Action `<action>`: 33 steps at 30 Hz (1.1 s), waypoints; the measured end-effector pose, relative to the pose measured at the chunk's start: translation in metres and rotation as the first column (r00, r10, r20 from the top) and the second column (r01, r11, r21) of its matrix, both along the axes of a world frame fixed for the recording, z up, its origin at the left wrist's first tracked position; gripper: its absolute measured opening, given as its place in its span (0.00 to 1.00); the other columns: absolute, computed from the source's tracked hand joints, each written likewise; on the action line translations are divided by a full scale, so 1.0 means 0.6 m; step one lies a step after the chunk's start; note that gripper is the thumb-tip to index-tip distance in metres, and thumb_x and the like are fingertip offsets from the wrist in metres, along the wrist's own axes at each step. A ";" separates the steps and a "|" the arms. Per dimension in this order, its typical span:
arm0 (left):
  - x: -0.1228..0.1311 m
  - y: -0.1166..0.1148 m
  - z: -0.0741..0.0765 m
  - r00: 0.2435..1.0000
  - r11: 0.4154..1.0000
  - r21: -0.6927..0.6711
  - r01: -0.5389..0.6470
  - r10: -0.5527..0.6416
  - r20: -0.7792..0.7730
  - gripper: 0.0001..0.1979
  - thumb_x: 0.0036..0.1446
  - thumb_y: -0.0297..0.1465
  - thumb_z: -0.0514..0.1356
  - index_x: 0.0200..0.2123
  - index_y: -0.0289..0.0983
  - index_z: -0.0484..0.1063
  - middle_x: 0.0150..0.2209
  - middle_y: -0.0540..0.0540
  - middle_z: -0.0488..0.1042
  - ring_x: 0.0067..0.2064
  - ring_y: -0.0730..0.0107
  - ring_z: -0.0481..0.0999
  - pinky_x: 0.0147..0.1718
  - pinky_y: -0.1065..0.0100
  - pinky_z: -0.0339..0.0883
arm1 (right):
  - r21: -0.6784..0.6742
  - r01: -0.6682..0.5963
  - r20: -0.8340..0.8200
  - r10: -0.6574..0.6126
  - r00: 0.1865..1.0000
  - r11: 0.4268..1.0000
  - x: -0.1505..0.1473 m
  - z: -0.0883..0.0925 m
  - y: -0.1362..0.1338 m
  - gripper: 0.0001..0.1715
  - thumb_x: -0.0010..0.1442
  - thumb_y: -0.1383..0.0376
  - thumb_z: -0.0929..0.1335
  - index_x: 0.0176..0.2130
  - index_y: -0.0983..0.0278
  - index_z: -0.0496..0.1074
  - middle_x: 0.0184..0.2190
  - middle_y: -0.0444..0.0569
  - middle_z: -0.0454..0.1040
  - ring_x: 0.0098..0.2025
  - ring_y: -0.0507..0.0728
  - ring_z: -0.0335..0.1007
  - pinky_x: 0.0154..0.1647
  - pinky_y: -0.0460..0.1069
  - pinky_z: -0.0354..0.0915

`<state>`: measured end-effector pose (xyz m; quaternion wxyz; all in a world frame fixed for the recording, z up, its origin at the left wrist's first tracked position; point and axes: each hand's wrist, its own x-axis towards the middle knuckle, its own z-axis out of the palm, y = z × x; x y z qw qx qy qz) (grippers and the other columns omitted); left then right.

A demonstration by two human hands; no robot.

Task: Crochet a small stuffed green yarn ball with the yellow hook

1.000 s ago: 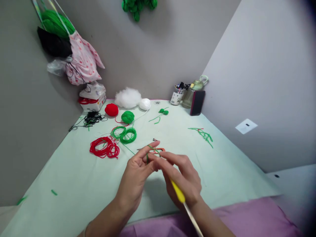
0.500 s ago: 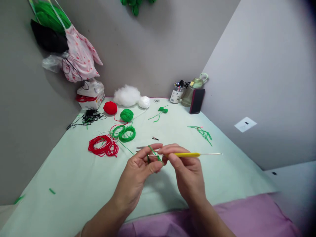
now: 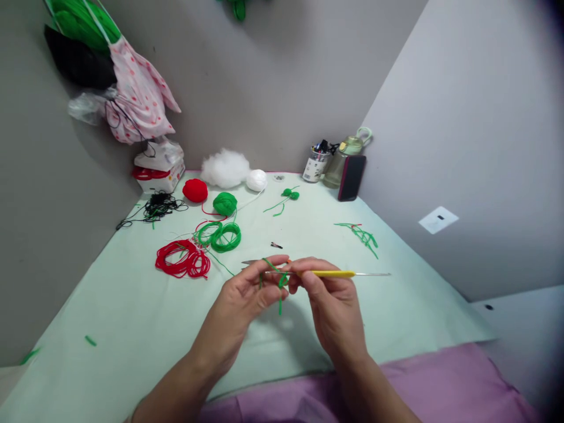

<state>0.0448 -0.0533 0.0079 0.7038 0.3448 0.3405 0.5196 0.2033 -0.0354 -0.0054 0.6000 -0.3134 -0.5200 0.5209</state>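
Green yarn (image 3: 282, 281) forms a small loop around the crochet hook's shaft, with a short tail hanging down. My left hand (image 3: 240, 299) holds this yarn, a strand passing over its index finger. In my right hand (image 3: 330, 296) is the yellow-handled crochet hook (image 3: 332, 274), gripped between thumb and fingers, its thin metal tip pointing left toward my left fingers. Scissors (image 3: 249, 262) lie behind my left hand, mostly hidden by it. A green strand runs from the coiled green yarn (image 3: 226, 236) toward my left hand.
Red yarn (image 3: 183, 259), a red ball (image 3: 195, 190), a green ball (image 3: 225, 203), a white ball (image 3: 256, 180) and stuffing (image 3: 225, 168) occupy the table's left and back. A phone (image 3: 352, 178) leans on a bottle. Green scraps (image 3: 362, 237) lie right.
The green loop and its tail now show below the hook, where my left fingers covered more of them before. My left thumb has drawn back slightly left. The view has shifted a little.
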 end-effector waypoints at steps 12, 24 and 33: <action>0.003 0.002 0.005 0.998 0.999 -0.021 -0.045 0.046 0.050 0.19 0.54 0.33 0.75 0.50 0.47 0.83 0.37 0.51 0.81 0.38 0.75 0.76 0.45 0.71 0.67 | 0.108 0.029 0.066 -0.036 0.997 0.994 -0.004 0.002 0.000 0.08 0.69 0.62 0.72 0.42 0.53 0.84 0.40 0.44 0.84 0.34 0.51 0.73 0.35 0.46 0.71; -0.005 0.001 0.001 0.995 0.999 -0.033 0.035 -0.038 -0.091 0.41 0.51 0.30 0.76 0.67 0.47 0.69 0.28 0.55 0.72 0.30 0.76 0.68 0.30 0.73 0.61 | 0.097 0.034 0.088 -0.042 0.995 0.995 0.000 -0.002 -0.001 0.08 0.70 0.62 0.71 0.43 0.52 0.84 0.40 0.43 0.83 0.34 0.51 0.72 0.38 0.48 0.69; -0.011 0.002 0.002 0.991 0.999 0.017 -0.031 0.033 -0.132 0.25 0.62 0.44 0.67 0.60 0.42 0.77 0.21 0.56 0.63 0.27 0.77 0.60 0.31 0.73 0.57 | 0.128 0.037 0.096 -0.050 0.994 0.991 -0.006 0.005 -0.001 0.09 0.70 0.63 0.71 0.43 0.53 0.84 0.39 0.44 0.83 0.35 0.52 0.74 0.34 0.47 0.70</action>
